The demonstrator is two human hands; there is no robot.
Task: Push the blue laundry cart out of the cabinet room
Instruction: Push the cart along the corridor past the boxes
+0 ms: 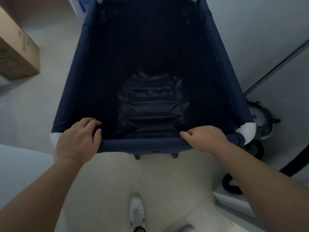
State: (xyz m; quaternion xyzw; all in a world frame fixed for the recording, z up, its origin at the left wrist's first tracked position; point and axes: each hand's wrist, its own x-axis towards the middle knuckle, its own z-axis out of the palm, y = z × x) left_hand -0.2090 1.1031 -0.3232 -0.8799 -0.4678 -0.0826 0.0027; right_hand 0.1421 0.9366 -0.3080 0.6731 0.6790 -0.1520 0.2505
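Note:
The blue laundry cart (142, 145) fills the middle of the head view, a deep navy fabric bin with white corner joints, seemingly empty, its bottom wrinkled. My left hand (78, 141) wraps over the near rim at its left corner. On the same rim, towards the right corner, my right hand (203, 139) grips with fingers curled inside. Two dark legs of the cart show under the near rim. One white shoe (137, 211) stands on the pale tiled floor behind the cart.
A cardboard box (18, 52) stands at the left, close to the cart's side. On the right are a grey wall or cabinet face with a metal strip (275, 67), a round grey-white device (260, 121) and a black hose (234, 181) on the floor.

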